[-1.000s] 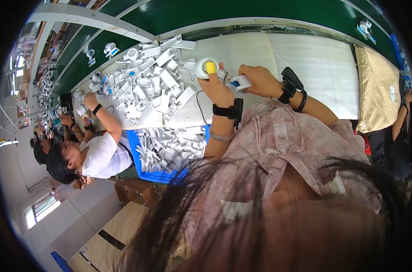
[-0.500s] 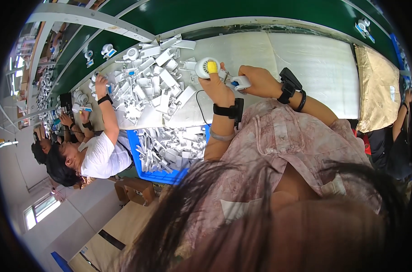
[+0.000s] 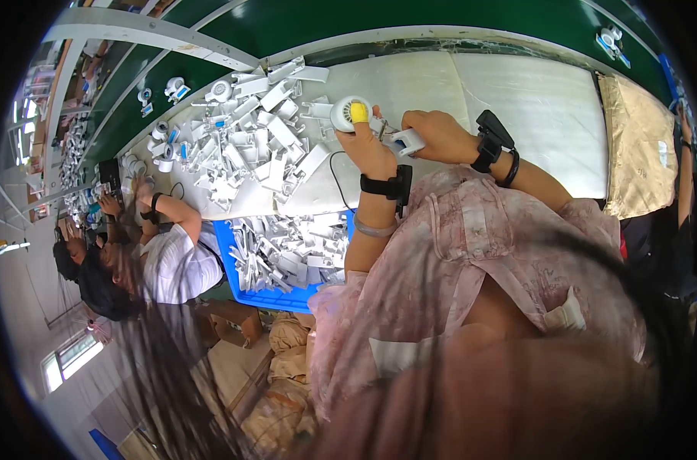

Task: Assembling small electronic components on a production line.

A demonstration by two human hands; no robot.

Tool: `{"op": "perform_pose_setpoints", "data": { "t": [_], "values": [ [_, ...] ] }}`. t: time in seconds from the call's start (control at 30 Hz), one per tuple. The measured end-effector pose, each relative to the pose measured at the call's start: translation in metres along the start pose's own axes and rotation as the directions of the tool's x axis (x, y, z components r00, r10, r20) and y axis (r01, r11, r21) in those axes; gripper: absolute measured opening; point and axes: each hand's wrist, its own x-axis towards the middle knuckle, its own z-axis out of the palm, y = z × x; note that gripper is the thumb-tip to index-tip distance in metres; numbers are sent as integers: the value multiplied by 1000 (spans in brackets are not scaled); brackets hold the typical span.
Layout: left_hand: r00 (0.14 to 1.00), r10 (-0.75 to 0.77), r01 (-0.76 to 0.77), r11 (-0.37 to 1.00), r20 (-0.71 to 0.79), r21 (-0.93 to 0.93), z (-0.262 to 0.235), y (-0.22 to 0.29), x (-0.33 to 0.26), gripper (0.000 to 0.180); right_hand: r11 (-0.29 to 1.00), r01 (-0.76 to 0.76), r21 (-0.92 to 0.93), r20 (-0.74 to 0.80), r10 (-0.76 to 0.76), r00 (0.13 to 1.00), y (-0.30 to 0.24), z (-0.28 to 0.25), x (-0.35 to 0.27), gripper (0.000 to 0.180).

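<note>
My left hand [image 3: 369, 149] grips a white round housing [image 3: 344, 115] with a slotted grille, like a small fan head; the thumb, in a yellow cover, presses against its face. Closed around a white, open-ended handle shell [image 3: 407, 142] is my right hand [image 3: 438, 138], just right of the housing. Thin metal-looking or wire parts show in the narrow gap between the two pieces, too small to make out. Both hands are above the pale padded worktop [image 3: 410, 84]. My right fingers are partly hidden behind the shell.
Left of my hands lies a heap of white plastic shells [image 3: 245, 146]. A blue bin [image 3: 268, 300] of similar parts stands below the table edge. A gold-brown bag [image 3: 636, 146] lies at right. Finished-looking units [image 3: 611, 46] rest on the green surface [image 3: 440, 17]. A co-worker [image 3: 184, 257] sits at left.
My right hand has tilted the handle shell slightly, and its blue inside shows less. The co-worker's arm has drawn back left from the heap, where several white units now show.
</note>
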Motion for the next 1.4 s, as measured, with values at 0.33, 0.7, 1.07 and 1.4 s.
{"op": "perform_pose_setpoints", "data": {
  "t": [0.33,0.7,1.07,1.4],
  "values": [
    [999,-34,33,999,-21,-42,2,4,2,30,990,53,134,-104,-39,994,13,9,-6,38],
    [1000,8,-8,1000,-21,-28,10,3,-4,32,931,300,-210,-189,-339,921,17,23,-13,37],
    [1000,9,-9,1000,-4,-15,7,8,-4,30,947,316,-60,-241,-321,916,14,8,-15,33],
    [1000,3,-3,1000,27,-8,9,7,-3,32,242,-419,875,286,440,851,23,-13,-12,42]
  ]
}}
